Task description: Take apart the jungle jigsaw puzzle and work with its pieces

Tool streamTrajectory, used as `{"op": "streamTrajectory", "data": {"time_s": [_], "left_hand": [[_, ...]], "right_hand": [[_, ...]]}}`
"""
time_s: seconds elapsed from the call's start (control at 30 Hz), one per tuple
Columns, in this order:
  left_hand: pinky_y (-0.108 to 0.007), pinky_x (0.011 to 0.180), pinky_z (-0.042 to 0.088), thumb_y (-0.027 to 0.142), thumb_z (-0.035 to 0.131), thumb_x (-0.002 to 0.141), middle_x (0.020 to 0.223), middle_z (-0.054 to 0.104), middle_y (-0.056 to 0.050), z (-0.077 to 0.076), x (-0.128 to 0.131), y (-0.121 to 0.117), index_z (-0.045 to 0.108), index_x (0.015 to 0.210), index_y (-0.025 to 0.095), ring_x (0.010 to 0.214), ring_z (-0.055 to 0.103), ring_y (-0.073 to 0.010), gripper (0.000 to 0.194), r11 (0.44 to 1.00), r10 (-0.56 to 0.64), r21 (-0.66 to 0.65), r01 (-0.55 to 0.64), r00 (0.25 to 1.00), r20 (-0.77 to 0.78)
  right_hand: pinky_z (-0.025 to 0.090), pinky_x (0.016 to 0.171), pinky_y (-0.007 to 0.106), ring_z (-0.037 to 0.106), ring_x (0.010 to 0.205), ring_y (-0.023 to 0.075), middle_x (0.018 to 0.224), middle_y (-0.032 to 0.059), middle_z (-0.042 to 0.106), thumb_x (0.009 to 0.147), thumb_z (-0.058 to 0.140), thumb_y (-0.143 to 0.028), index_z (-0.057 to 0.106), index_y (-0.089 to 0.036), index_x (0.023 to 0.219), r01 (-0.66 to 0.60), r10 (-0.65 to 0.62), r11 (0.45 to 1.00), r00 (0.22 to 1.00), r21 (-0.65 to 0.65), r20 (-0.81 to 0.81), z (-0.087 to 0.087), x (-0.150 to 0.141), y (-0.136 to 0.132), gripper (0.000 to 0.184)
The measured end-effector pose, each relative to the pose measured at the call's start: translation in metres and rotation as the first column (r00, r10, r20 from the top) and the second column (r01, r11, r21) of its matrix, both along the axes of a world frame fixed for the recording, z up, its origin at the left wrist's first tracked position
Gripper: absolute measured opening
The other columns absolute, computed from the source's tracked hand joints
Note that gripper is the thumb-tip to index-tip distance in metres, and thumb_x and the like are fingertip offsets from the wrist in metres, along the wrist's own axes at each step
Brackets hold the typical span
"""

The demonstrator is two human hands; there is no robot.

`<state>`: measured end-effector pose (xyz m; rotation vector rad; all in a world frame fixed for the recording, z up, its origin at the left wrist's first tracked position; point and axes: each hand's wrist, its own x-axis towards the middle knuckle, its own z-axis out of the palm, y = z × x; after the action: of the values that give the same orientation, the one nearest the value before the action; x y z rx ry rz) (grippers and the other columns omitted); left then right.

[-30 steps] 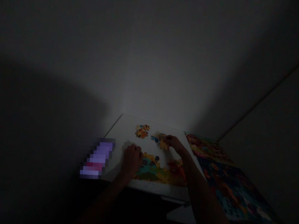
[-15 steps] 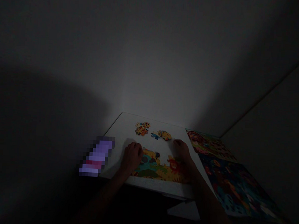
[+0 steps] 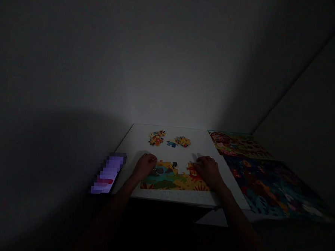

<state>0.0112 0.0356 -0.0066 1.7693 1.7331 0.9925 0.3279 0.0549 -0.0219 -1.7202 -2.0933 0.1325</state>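
A partly joined colourful jigsaw [image 3: 173, 178] lies near the front edge of a white table [image 3: 166, 194]. My left hand [image 3: 144, 166] rests on the jigsaw's left end with its fingers curled down. My right hand [image 3: 208, 169] lies on the jigsaw's upper right part, fingers bent and pressing a piece I cannot make out. Two small heaps of loose pieces sit farther back: an orange heap [image 3: 156, 137] and a yellow and blue heap [image 3: 180, 142]. The room is very dark.
A glowing phone [image 3: 108, 173] lies at the table's left edge. Two finished picture puzzles lie to the right: a red and green one [image 3: 236, 144] and a large dark blue one [image 3: 268, 189]. A plain wall stands behind the table.
My right hand has drawn back from the yellow heap of loose pieces and come down onto the right part of the jigsaw. The left hand stays at the jigsaw's left end.
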Motion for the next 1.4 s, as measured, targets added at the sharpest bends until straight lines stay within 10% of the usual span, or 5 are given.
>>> {"op": "streamTrajectory", "data": {"time_s": [0.47, 0.77, 1.0, 1.2, 1.4], "left_hand": [[-0.029, 0.077, 0.049, 0.035, 0.065, 0.076, 0.094, 0.071, -0.005, 0.037, -0.032, 0.021, 0.072, 0.103, 0.018, 0.087, 0.064, -0.0193, 0.033, 0.838, -0.485, -0.275, 0.472, 0.874, 0.023], [-0.034, 0.089, 0.048, 0.034, 0.059, 0.084, 0.108, 0.074, -0.009, 0.032, -0.039, 0.027, 0.073, 0.104, 0.017, 0.1, 0.066, -0.0229, 0.03, 0.815, -0.507, -0.342, 0.469, 0.861, -0.028], [-0.03, 0.089, 0.05, 0.029, 0.066, 0.078, 0.101, 0.076, -0.005, 0.029, -0.034, 0.048, 0.075, 0.091, 0.02, 0.097, 0.068, -0.0205, 0.019, 0.868, -0.401, -0.285, 0.407, 0.912, 0.082], [-0.029, 0.078, 0.053, 0.028, 0.058, 0.087, 0.106, 0.072, -0.01, 0.034, -0.026, 0.103, 0.069, 0.104, 0.014, 0.091, 0.068, -0.0186, 0.024, 0.984, -0.072, -0.148, 0.101, 0.979, 0.191], [-0.029, 0.066, 0.056, 0.032, 0.057, 0.095, 0.097, 0.067, -0.006, 0.033, -0.01, 0.139, 0.06, 0.115, 0.013, 0.075, 0.065, -0.0134, 0.027, 0.973, 0.189, -0.17, -0.154, 0.959, 0.212]], "right_hand": [[0.042, 0.085, 0.039, 0.06, 0.096, 0.0274, 0.104, 0.0142, 0.066, 0.092, 0.051, -0.038, 0.069, -0.017, 0.1, 0.037, -0.036, 0.998, 0.999, 0.057, -0.025, -0.006, 0.006, 0.003, 0.029], [0.044, 0.084, 0.038, 0.061, 0.094, 0.028, 0.101, 0.0155, 0.067, 0.09, 0.05, -0.034, 0.071, -0.015, 0.098, 0.012, -0.009, 0.998, 0.999, 0.067, -0.038, -0.01, 0.01, 0.005, 0.029], [0.045, 0.085, 0.039, 0.061, 0.092, 0.0277, 0.098, 0.0144, 0.068, 0.089, 0.05, -0.034, 0.071, -0.015, 0.094, 0.0, 0.005, 0.996, 0.999, 0.088, -0.055, -0.011, 0.011, 0.005, 0.028], [0.046, 0.083, 0.038, 0.061, 0.089, 0.0268, 0.097, 0.0147, 0.067, 0.09, 0.049, -0.035, 0.07, -0.015, 0.096, 0.008, -0.002, 0.996, 0.998, 0.092, -0.069, -0.011, 0.011, 0.004, 0.029], [0.045, 0.087, 0.039, 0.06, 0.093, 0.027, 0.095, 0.0145, 0.067, 0.09, 0.047, -0.034, 0.069, -0.015, 0.093, -0.013, 0.02, 0.996, 0.997, 0.094, -0.077, -0.01, 0.012, 0.005, 0.029]]}}
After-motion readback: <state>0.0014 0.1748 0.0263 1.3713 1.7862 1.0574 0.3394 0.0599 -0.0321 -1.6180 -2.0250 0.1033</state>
